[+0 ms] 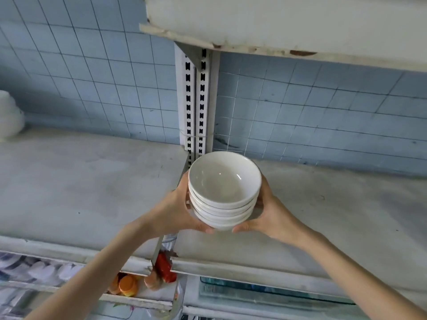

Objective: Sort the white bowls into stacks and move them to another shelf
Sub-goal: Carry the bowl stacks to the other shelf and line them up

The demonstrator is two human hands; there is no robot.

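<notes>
Above the seam of a worn grey shelf (pixel 80 181), a nested stack of round white ceramic bowls (pixel 224 192) is held, apparently clear of the surface. The left hand (pixel 178 209) is at its 9 o'clock and the right hand (pixel 270 215) at 3 o'clock, fingers (pixel 201 226) curled round the lowest bowls. This stack looks sorted; setting it down remains. More white bowls (pixel 9 116) sit at the far 9 o'clock edge. Bare board lies either side — the slotted white upright (pixel 195 100) at 12 o'clock and the chipped upper shelf (pixel 277 26) limit reach and lift.
</notes>
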